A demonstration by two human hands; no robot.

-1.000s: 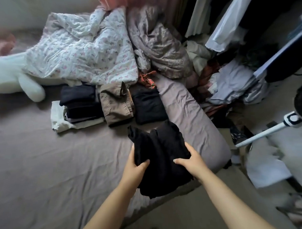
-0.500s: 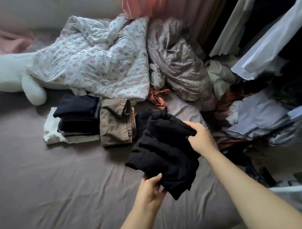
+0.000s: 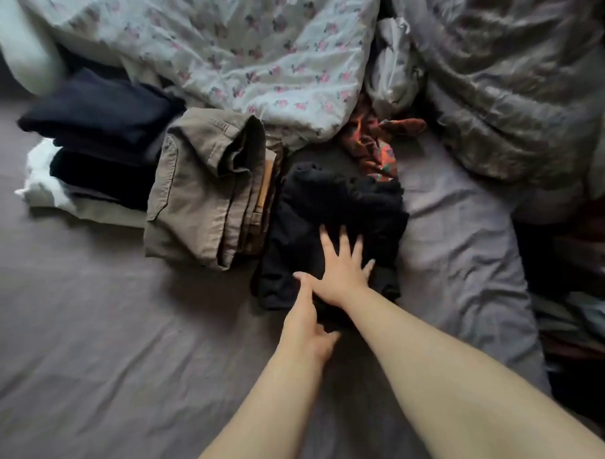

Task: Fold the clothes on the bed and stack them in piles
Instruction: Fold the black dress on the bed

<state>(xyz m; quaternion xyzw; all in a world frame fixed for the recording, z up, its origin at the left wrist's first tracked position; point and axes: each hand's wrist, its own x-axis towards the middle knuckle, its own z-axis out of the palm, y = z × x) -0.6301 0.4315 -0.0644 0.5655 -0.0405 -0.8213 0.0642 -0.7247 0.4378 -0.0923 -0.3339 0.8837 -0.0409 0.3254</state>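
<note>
Two bare forearms reach in from the near edge over a taupe bed sheet [image 3: 92, 339], a smooth woven cloth pulled into long shallow creases. The left hand [image 3: 306, 323] lies at the near edge of a folded black garment [image 3: 335, 228], its fingers curled under the hem and its thumb along the top, so that it pinches the soft dark cloth. The right hand [image 3: 343, 272] lies flat on top of the same garment with its fingers straight and fanned apart, palm pressing down. The black garment is a thick, matte, slightly fuzzy bundle, roughly square, and it sits on more black fabric beneath it, toward the right side of the bed. Touching it on the left is a stack of folded khaki trousers [image 3: 203, 188], a stiff cotton twill with stitched seams, a pocket flap and a rolled waistband at the far end; a tan edge shows between the layers. Left of that stands a pile of folded navy clothes [image 3: 99, 133], soft and dark, resting on a folded white piece [image 3: 40, 183] that sticks out at the bottom. Just beyond the black garment lies a crumpled orange patterned cloth [image 3: 377, 144]. Farther back a white floral quilt [image 3: 246, 46], puffy and wrinkled with small pink and dark sprigs, is heaped beside a grey-brown quilt [image 3: 505, 78] with a faint sheen. A plump white plush shape [image 3: 24, 46] fills the far left corner. No writing or label can be read.
</note>
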